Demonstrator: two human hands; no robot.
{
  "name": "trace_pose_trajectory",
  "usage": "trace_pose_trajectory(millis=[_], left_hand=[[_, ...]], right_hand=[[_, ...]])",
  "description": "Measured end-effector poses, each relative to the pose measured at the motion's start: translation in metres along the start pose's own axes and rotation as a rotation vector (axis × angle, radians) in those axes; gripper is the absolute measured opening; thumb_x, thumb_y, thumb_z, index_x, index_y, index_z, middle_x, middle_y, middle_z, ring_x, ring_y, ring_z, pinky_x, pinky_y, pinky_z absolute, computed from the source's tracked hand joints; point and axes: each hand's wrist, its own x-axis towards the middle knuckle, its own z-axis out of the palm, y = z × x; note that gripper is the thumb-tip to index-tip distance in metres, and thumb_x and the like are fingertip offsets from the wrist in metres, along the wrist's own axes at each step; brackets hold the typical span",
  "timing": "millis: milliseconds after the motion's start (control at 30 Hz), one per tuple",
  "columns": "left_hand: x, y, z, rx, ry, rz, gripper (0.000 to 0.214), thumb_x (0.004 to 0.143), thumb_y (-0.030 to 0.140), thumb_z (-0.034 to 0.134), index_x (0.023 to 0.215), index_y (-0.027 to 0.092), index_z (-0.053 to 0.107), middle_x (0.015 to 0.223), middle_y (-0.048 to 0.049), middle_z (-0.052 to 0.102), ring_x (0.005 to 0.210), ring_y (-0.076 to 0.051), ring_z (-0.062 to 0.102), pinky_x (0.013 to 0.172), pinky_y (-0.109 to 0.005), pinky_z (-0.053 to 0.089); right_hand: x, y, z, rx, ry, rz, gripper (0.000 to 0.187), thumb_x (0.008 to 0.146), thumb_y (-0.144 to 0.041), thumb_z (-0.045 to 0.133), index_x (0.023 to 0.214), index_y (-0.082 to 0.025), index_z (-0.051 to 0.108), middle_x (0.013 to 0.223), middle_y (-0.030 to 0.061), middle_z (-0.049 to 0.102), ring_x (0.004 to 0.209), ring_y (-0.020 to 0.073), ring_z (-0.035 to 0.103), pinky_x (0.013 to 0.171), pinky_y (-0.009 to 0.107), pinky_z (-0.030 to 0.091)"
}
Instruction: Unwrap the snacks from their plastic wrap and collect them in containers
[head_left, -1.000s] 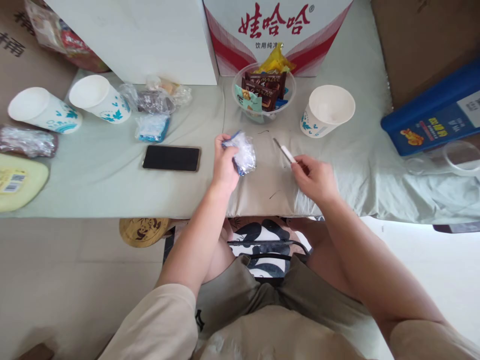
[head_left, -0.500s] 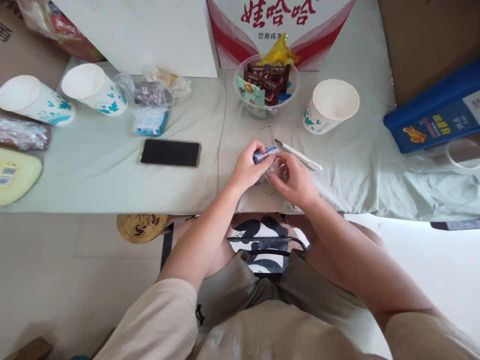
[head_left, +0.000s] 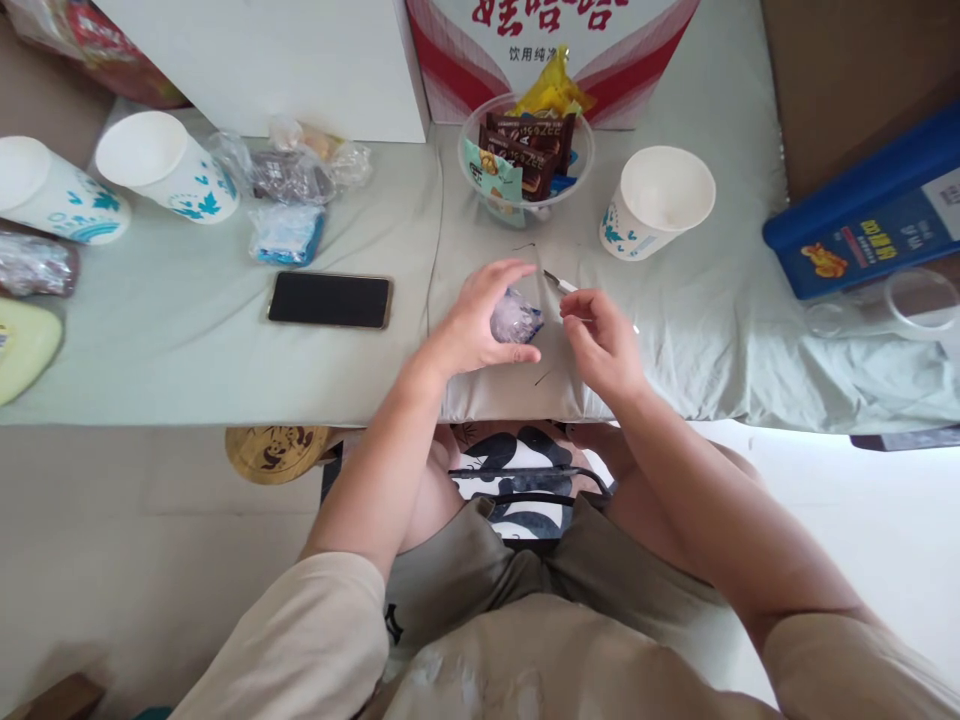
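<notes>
My left hand (head_left: 476,320) is curved around a clear plastic-wrapped bundle (head_left: 514,316) with blue showing inside. Its thumb and forefinger are spread apart on either side, and the bundle sits close to the palm. To the right, my right hand (head_left: 604,340) is closed, thumb against curled fingers; whatever is in them is too small or hidden to name. A white craft knife (head_left: 556,281) lies on the cloth beneath this hand, its blade and far end peeking out. Short dark thin pieces lie on the cloth above and below the bundle.
Beyond the hands are a clear bowl (head_left: 469,180) of wrapped snacks and a paper cup (head_left: 660,205). A phone (head_left: 330,299), plastic-wrapped packets (head_left: 289,232) and paper cups (head_left: 169,168) stand or lie left. A blue box (head_left: 847,220) and a clear plastic cup (head_left: 919,300) are at right.
My left hand has opened around the bundle, which now shows more of its clear wrapping. My right hand has come away from it to the right, over the knife. The view has shifted slightly.
</notes>
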Motion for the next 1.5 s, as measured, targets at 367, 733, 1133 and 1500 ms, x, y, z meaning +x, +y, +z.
trace_pose_trajectory(millis=[367, 733, 1133, 1500], left_hand=[[0.005, -0.019, 0.002, -0.406, 0.329, -0.221, 0.025, 0.087, 0.046, 0.07, 0.084, 0.021, 0.067, 0.086, -0.0066, 0.073, 0.092, -0.024, 0.072, 0.084, -0.037, 0.057], [0.008, -0.013, -0.006, -0.61, 0.234, -0.41, 0.022, 0.086, 0.042, 0.067, 0.087, 0.02, 0.064, 0.086, -0.0059, 0.074, 0.096, -0.026, 0.076, 0.083, -0.04, 0.061], [0.014, -0.036, -0.01, -0.633, 0.446, -0.372, 0.019, 0.082, 0.039, 0.067, 0.083, 0.022, 0.06, 0.087, -0.0055, 0.072, 0.09, -0.022, 0.073, 0.076, -0.033, 0.059], [0.011, -0.029, -0.02, -0.082, 0.767, -0.063, 0.046, 0.08, 0.031, 0.074, 0.12, 0.032, 0.051, 0.126, -0.0047, 0.055, 0.126, -0.022, 0.056, 0.1, -0.035, 0.05]], right_hand=[[0.003, 0.007, 0.013, -0.207, -0.148, -0.272, 0.037, 0.081, -0.024, 0.059, 0.118, -0.021, 0.064, 0.128, 0.0153, 0.066, 0.118, 0.0301, 0.062, 0.103, 0.047, 0.049], [0.003, -0.001, 0.008, -0.198, -0.18, -0.334, 0.03, 0.087, -0.027, 0.058, 0.116, -0.023, 0.063, 0.11, 0.0099, 0.07, 0.105, 0.0275, 0.063, 0.093, 0.042, 0.05], [-0.002, -0.008, -0.004, -0.044, -0.014, -0.259, 0.012, 0.092, -0.025, 0.045, 0.089, -0.025, 0.057, 0.1, 0.0077, 0.074, 0.099, 0.0231, 0.069, 0.094, 0.041, 0.051], [0.0, -0.005, -0.028, -0.118, -0.15, -0.024, 0.026, 0.087, -0.035, 0.048, 0.103, -0.023, 0.065, 0.063, -0.0016, 0.057, 0.063, 0.0188, 0.055, 0.07, 0.034, 0.047]])
